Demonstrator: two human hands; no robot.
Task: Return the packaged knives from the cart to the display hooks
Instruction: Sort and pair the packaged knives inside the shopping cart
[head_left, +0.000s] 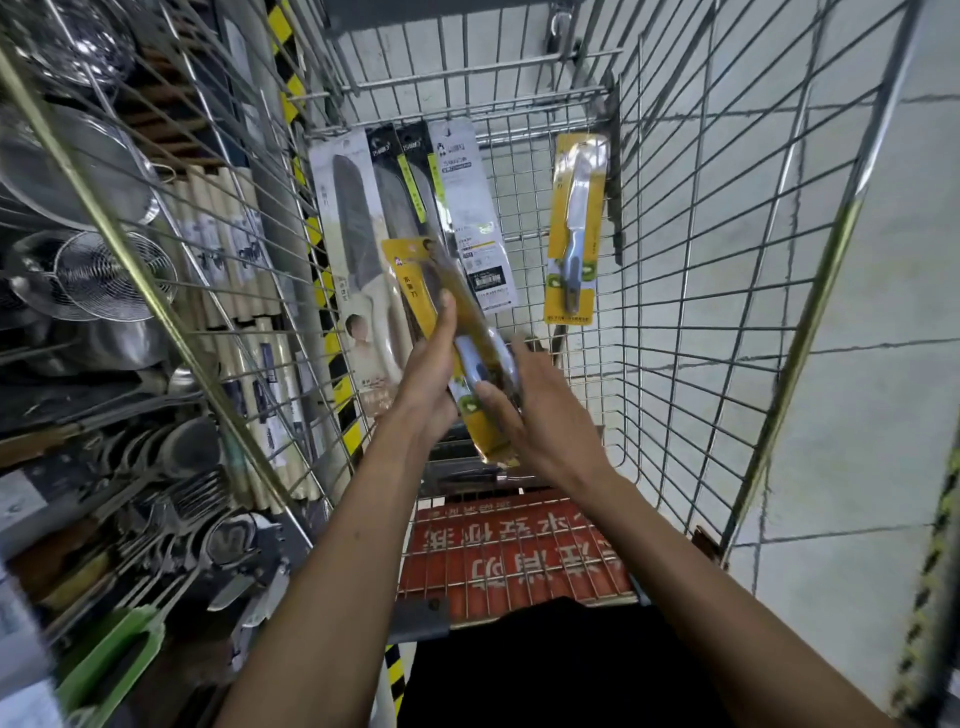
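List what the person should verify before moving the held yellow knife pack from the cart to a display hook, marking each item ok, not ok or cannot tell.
1. Grip: the right hand grips the yellow knife pack and the left hand steadies it: ok.
2. Pack's hang hole intact: cannot tell, blurred.
3. Knife sealed in its packaging: cannot tell.
4. Free display hook in sight: not ok, none shows.
5. Nothing left in the cart: not ok; a second yellow pack and other packs lean inside.
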